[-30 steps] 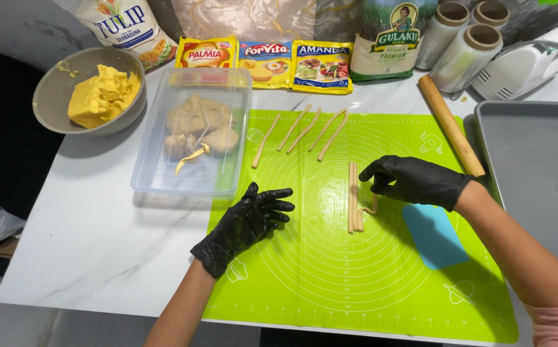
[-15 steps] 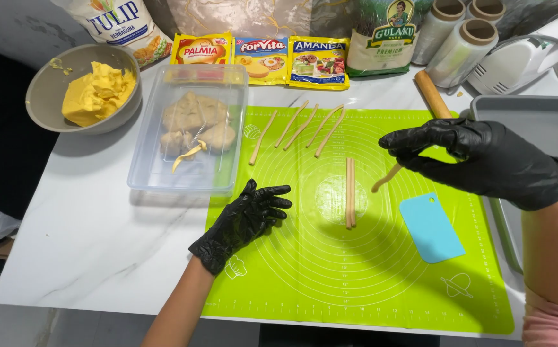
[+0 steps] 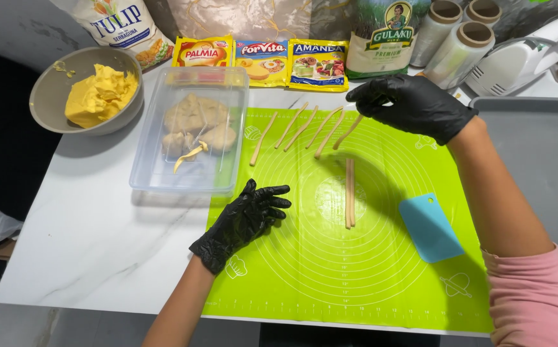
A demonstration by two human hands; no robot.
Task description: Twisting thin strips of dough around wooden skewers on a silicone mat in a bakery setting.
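1. Right hand (image 3: 414, 106), black-gloved, up at the far edge of the green mat (image 3: 382, 270), pinching the top end of a thin dough stick (image 3: 348, 132); fingertips curled over it, so exact contact hard to make out.
2. That stick slanting down-left, last in a row of five sticks (image 3: 301, 128) lying near the mat's far edge.
3. Two more sticks (image 3: 349, 193) side by side, touching, at mid-mat (just below the hand's shadow).
4. Left hand (image 3: 244, 222) flat on the mat's left edge, fingers spread, gripping nothing.
5. Clear tub (image 3: 157, 173) left of the mat, dough lumps (image 3: 195, 125) inside, blurred through the plastic.
6. Grey bowl (image 3: 51, 90) of yellow paste (image 3: 99, 96) further left.
7. Blue scraper (image 3: 430, 226) on the mat, right of the pair.
8. Grey tray (image 3: 549, 167) cut off at the right; rolling pin hidden behind the right hand.
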